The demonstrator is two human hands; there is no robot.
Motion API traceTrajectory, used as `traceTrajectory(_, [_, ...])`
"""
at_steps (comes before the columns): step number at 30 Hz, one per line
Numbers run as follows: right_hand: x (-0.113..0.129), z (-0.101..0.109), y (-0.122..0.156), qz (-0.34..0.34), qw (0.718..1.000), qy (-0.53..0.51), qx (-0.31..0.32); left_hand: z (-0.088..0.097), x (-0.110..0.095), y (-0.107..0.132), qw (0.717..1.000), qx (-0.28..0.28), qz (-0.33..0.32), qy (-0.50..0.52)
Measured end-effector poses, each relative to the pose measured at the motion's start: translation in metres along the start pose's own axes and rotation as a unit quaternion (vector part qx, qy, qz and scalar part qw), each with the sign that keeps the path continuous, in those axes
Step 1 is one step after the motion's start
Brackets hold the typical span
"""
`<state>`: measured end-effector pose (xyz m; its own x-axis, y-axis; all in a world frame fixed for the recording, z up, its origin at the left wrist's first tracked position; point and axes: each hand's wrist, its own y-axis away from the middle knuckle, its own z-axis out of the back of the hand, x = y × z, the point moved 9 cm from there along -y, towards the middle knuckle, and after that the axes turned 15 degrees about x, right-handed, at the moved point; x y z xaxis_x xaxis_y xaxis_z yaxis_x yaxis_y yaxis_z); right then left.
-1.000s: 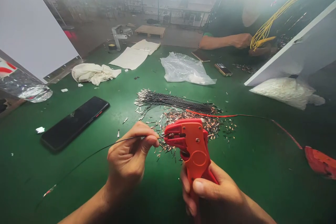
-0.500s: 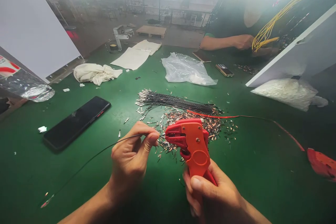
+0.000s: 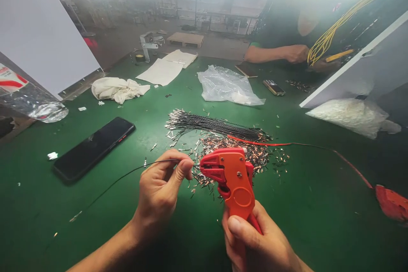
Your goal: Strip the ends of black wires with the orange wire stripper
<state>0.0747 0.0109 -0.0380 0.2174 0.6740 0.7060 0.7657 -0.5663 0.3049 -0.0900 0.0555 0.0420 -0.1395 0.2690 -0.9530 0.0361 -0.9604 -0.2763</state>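
Between thumb and fingers, my left hand (image 3: 159, 189) pinches a thin black wire (image 3: 123, 175) whose tail runs down to the left and ends in a metal terminal. The wire's near end meets the jaws of red-orange wire strippers (image 3: 234, 182); whether it sits inside them I cannot tell. My right hand (image 3: 258, 238) is wrapped round the handles of the strippers. Behind the tool lies a heap of stripped wire scraps (image 3: 258, 157) with coppery ends. A bundle of black wires (image 3: 216, 124) with metal terminals on the left lies just beyond the heap.
A black phone (image 3: 95, 148) lies at left, near a crumpled white cloth (image 3: 117, 89). A clear plastic bag (image 3: 228, 85) and paper sheets (image 3: 167, 67) lie farther back. At right are a red tool (image 3: 392, 202) and a white-filled bag (image 3: 353, 117). Across the table, another person's hand (image 3: 296, 54) is near yellow wires (image 3: 328, 44).
The wire's free tail has swung up and to the right. My left hand has shifted slightly right, while the strippers stay nearly in place. The other person's yellow piece has moved right.
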Motion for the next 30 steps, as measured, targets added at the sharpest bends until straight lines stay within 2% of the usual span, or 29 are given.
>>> traceTrajectory(5, [-0.002, 0.005, 0.001, 0.015, 0.999, -0.001, -0.048, -0.002, 0.008, -0.001, 0.999, 0.016, 0.022, 0.024])
traceTrajectory(9, [-0.007, 0.007, 0.001, -0.010, 0.998, -0.002, -0.066, -0.007, 0.010, -0.003, 0.998, 0.049, 0.035, 0.003])
traceTrajectory(14, [-0.002, 0.009, -0.001, 0.002, 0.998, 0.033, -0.050, -0.011, 0.010, -0.006, 0.994, 0.080, 0.048, -0.055])
traceTrajectory(17, [-0.002, 0.007, -0.005, -0.021, 0.998, 0.052, 0.002, -0.014, 0.010, -0.005, 0.992, 0.091, 0.048, -0.066])
traceTrajectory(19, [-0.002, 0.003, -0.009, -0.024, 0.996, 0.063, 0.051, -0.012, 0.008, -0.003, 0.993, 0.080, 0.044, -0.069])
traceTrajectory(22, [0.003, -0.007, -0.014, 0.015, 0.989, 0.066, 0.129, -0.001, 0.007, 0.000, 0.997, 0.025, 0.043, -0.064])
traceTrajectory(24, [0.005, -0.011, -0.013, 0.032, 0.987, 0.041, 0.153, 0.006, 0.007, 0.002, 0.998, -0.009, 0.046, -0.049])
traceTrajectory(28, [0.014, -0.007, -0.005, 0.034, 0.993, -0.013, 0.115, 0.014, 0.005, 0.005, 0.998, -0.048, 0.026, -0.025])
traceTrajectory(30, [0.025, 0.001, 0.001, 0.047, 0.996, 0.035, 0.073, 0.017, 0.004, 0.007, 0.998, -0.061, 0.011, -0.018])
